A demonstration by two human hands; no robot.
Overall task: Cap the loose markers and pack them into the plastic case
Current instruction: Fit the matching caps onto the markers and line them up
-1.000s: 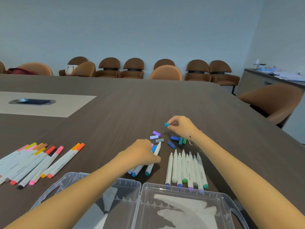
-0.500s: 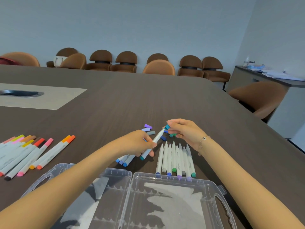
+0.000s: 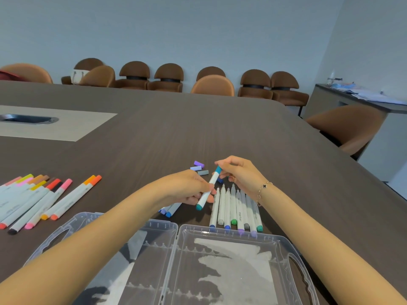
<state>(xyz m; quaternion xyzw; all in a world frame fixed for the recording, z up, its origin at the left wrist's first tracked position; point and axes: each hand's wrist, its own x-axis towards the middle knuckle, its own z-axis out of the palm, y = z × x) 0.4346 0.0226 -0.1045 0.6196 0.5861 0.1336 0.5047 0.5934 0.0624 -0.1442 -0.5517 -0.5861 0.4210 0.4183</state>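
My left hand (image 3: 189, 187) grips a white marker (image 3: 208, 190) with a teal bottom end, tilted up off the table. My right hand (image 3: 239, 171) pinches the blue cap (image 3: 218, 169) on that marker's top end. Below the hands lies a row of several white markers (image 3: 235, 210) with uncapped tips pointing away from me. A few more markers (image 3: 170, 209) lie under my left hand. Loose purple and grey caps (image 3: 199, 167) sit beyond the hands. The clear plastic case (image 3: 176, 232) lies open at the near edge.
Several capped warm-coloured markers (image 3: 39, 199) lie in a group at the left. The dark wooden table (image 3: 198, 128) has a light inset with a cable port (image 3: 28, 119). Brown chairs (image 3: 168, 78) line the far wall, and one chair (image 3: 348, 126) stands at the right.
My right hand picked up a blue cap from the pile and brought it onto the tip of the marker that my left hand lifted off the table.
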